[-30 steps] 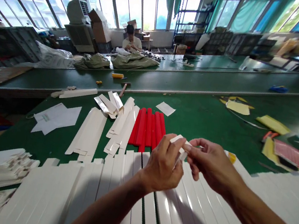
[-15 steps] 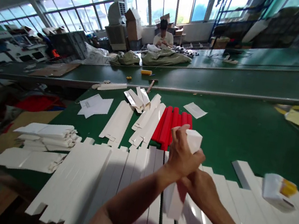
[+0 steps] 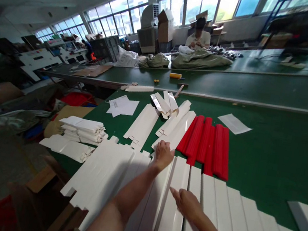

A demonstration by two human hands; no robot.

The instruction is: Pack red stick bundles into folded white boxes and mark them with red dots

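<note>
My left hand [image 3: 163, 155] rests at the far edge of a row of long white creased card strips [image 3: 171, 221], close to a bundle of red ribbed strips [image 3: 205, 145]. It holds nothing that I can see. My right hand [image 3: 186, 204] lies lower on the same row, fingers stretched out and apart, also empty. More white card strips [image 3: 103, 170] spread to the left of my left forearm. Further up, narrower white strips [image 3: 174, 125] lie beside the red bundle.
A stack of folded white card [image 3: 82, 129] sits at the green table's left side, with a white paper sheet [image 3: 233, 123] beyond the red strips. A person [image 3: 197, 40] works at a far green bench beside a green sack [image 3: 200, 60]. Cardboard and bags lie on the floor at left.
The white folded box held between my hands is gone from them. My hands have moved apart and now lie empty on the strips, and the view has swung left.
</note>
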